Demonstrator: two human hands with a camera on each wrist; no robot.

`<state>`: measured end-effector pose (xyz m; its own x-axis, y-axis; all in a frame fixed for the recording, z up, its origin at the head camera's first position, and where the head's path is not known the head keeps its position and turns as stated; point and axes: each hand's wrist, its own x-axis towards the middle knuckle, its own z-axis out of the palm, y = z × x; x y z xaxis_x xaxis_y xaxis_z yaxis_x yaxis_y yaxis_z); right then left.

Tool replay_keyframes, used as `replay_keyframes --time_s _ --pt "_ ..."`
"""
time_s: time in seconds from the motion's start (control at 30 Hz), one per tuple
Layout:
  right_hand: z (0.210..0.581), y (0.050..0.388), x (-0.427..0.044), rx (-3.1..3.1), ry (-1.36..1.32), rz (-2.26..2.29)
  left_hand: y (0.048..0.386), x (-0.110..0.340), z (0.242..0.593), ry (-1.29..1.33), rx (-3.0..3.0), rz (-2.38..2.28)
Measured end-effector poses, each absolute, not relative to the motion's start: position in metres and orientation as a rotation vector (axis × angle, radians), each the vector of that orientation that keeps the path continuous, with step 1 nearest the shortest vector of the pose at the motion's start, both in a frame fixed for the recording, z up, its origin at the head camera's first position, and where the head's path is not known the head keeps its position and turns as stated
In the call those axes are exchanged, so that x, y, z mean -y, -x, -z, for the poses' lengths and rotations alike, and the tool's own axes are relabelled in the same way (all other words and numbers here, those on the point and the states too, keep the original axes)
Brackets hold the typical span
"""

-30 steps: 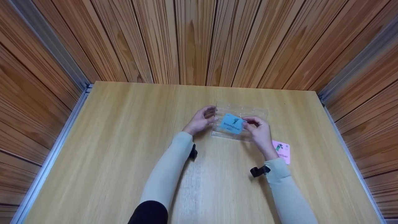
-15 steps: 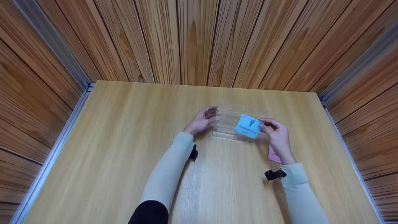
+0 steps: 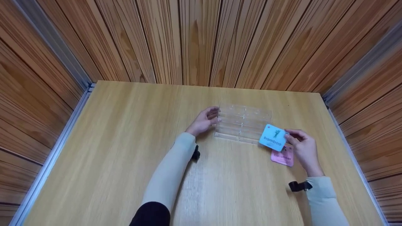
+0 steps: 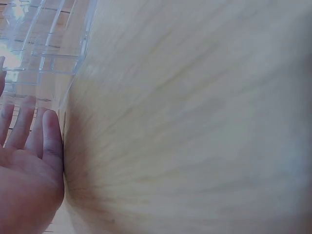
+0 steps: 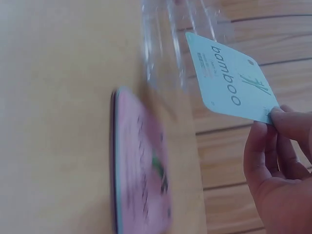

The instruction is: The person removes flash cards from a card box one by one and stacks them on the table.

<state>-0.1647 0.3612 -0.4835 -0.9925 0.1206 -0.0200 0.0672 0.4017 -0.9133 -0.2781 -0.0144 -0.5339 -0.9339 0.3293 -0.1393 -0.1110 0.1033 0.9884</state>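
My right hand (image 3: 304, 150) pinches a blue card (image 3: 272, 137) by its right edge, between thumb and fingers. The card reads "bamboo" and shows a small green plant. It hovers above a pink card (image 3: 282, 157) and hides part of it. From the right wrist view, the pink card (image 5: 144, 170) tops a thin stack on the table. A clear plastic rack (image 3: 241, 124) with several stepped tiers stands left of the blue card. At the rack's left side is my left hand (image 3: 202, 121), its fingers loosely extended; in the left wrist view the hand (image 4: 29, 161) grips nothing.
The wooden table (image 3: 125, 141) spreads out around both hands. Behind it rises a wood-plank wall (image 3: 194, 40), with more plank walls at left and right. Metal rails (image 3: 53, 153) run along the table's sides.
The right hand has carried the blue card rightward and toward the person, from in front of the rack to above the pink card. The left hand has stayed at the rack's left side.
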Motion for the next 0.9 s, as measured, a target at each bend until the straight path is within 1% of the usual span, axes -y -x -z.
replay_keyframes --time_s 0.17,0.57,0.9 --pt "0.487 0.158 -0.38 2.613 0.233 -1.683 0.278 0.014 0.534 -0.211 -2.067 -1.895" --pt "0.494 0.15 -0.402 2.55 0.219 -1.741 0.278 0.014 0.535 -0.205 -2.052 -1.904" --pt "0.503 0.152 -0.412 2.625 0.241 -1.764 0.263 0.015 0.508 -0.182 -2.015 -1.92"
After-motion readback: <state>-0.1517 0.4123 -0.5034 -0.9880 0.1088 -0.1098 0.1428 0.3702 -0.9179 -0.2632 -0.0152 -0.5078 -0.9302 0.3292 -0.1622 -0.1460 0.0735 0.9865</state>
